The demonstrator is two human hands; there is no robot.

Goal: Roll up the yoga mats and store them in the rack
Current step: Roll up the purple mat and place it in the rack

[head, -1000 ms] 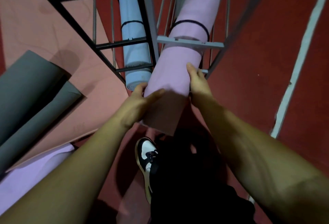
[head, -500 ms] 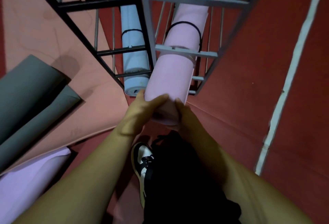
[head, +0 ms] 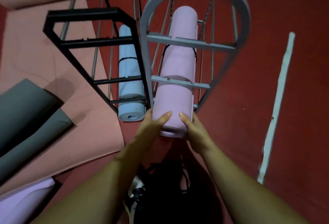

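A rolled pink yoga mat, bound by a black strap, lies lengthwise inside the grey rack. Its near end sticks out toward me. My left hand grips that end from the left and my right hand grips it from the right, thumbs on top. A rolled light-blue mat with a black strap lies in the black rack beside it.
An unrolled salmon-pink mat covers the red floor on the left, with a dark grey mat folded over it and a lilac mat at the lower left. A white floor line runs on the right. My shoe is below.
The pink mat has slid further into the grey rack. Both hands moved back along it to its near end, and my view has lifted to show the racks' tops.
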